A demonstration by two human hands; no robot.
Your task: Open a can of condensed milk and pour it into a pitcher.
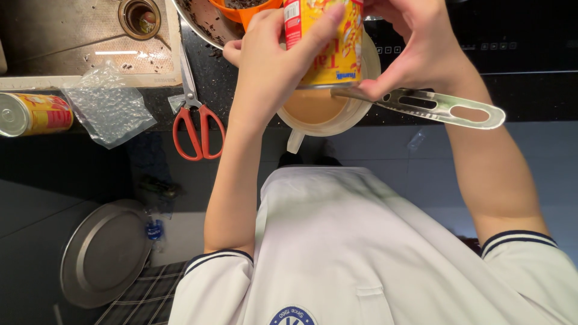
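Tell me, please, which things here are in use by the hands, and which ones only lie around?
In use:
- yellow can, held by the left hand over the white jug
- metal tool, in the right hand

Lying about:
- red scissors
- second can, on its side
- plastic wrap
- orange bowl
- round metal lid

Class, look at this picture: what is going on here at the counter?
A person's left hand holds a yellow can over a white jug of light brown liquid. The right hand holds a metal utensil at the can's lower rim. Red-handled scissors and a second can lie to the left.
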